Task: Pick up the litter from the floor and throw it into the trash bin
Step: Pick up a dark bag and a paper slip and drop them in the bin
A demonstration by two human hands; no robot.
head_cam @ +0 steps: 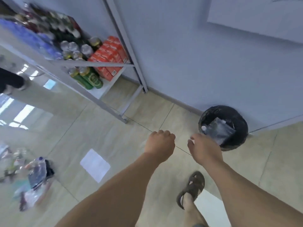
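Both bare forearms enter from 6 o'clock and reach toward frame centre; left hand (159,145) has its fingers curled under into a loose fist, nothing visible inside it, back of the hand toward the camera; right hand (204,149) sits just beside it at 3 o'clock, fingers bent downward and relaxed, holding nothing that shows; the two hands are apart, a narrow strip of floor between them. Brown sandal (192,188) on one foot at 5 o'clock, below the right forearm, flat on the beige tiled floor (101,128).

Trash bin (223,127) stands at 2 o'clock from the hands, against the grey wall (188,54); round, lined with a black bag; a crumpled grey plastic wrapper (220,130) lies inside it; the right hand's fingertips are near the bin's rim, overlapping its edge in view.

Litter on the floor: white sheet of paper (95,164) lying flat at 8 o'clock from the hands, well apart from the bin; heap of plastic bottles and packaging (35,176) at 8 o'clock near the frame edge, blurred, single items cannot be told apart.

Metal shelf rack (101,63) at 11 o'clock, holding green cans (89,78), silver can tops (73,48) and orange cartons (109,58); upper shelf contents blurred. Another person's dark trouser leg and shoe (13,81) at 9 o'clock.
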